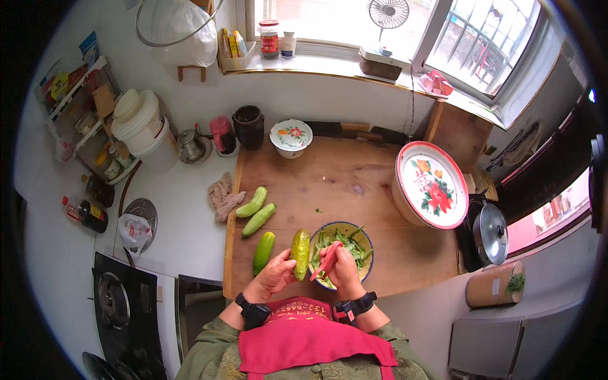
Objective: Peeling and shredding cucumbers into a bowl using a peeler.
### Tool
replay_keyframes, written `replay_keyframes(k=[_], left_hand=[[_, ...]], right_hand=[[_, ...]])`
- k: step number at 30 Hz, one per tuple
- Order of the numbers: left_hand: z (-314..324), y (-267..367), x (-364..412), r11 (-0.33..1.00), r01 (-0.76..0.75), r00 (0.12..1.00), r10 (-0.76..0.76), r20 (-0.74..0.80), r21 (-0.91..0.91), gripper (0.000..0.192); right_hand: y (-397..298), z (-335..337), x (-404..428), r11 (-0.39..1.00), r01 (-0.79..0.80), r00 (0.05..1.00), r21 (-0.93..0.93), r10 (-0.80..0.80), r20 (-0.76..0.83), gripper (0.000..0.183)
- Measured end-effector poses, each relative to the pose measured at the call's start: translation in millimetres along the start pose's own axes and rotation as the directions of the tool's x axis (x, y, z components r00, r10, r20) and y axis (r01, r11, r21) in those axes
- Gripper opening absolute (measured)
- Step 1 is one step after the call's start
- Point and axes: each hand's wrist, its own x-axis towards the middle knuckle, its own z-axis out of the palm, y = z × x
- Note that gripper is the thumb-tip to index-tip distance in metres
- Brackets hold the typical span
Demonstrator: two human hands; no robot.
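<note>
My left hand (277, 273) holds a yellow-green cucumber (300, 254) upright over the near edge of the wooden board (342, 190). In my right hand (343, 268) is a red peeler (327, 261), held just right of the cucumber and apart from it. Beneath my right hand stands an enamel bowl (372, 256) with a blue rim, filled with green peelings or leafy strips (351, 244). A darker green cucumber (263, 251) lies left of my left hand. Two pale green, peeled-looking cucumbers (251, 202) (259, 220) rest farther back at the board's left edge.
A knitted cloth (223, 198) lies left of the board. At the back sit a lidded enamel bowl (291, 137) and a dark crock (248, 127). A large red-rimmed enamel basin (401, 204) stands at the right, beside a lidded pan (491, 232). The gas stove (128, 327) is at the lower left.
</note>
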Motion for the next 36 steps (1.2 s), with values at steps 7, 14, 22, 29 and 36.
replay_keyframes(k=[7,14,22,29,36], left_hand=[[12,-5,4,0.997,0.078,0.995,-0.079,0.055,0.021,0.051],[21,-17,7,0.99,0.137,0.985,-0.134,0.112,-0.019,0.052],[30,-22,7,0.979,0.197,0.973,-0.19,0.134,-0.043,0.05],[30,-24,8,0.973,0.23,0.961,-0.226,0.159,-0.004,0.051],[33,-21,6,0.961,0.25,0.96,-0.262,0.1,0.114,0.053]], right_hand=[[-19,7,1,0.972,0.086,0.992,0.221,-0.062,-0.114,0.025],[-9,15,1,0.992,0.122,0.986,-0.025,-0.124,-0.113,0.027],[-8,14,2,0.977,0.183,0.978,-0.108,-0.192,-0.085,0.028],[-3,9,0,0.958,0.174,0.978,-0.229,-0.195,-0.07,0.027],[-13,4,10,0.977,0.161,0.979,-0.14,-0.176,-0.102,0.025]])
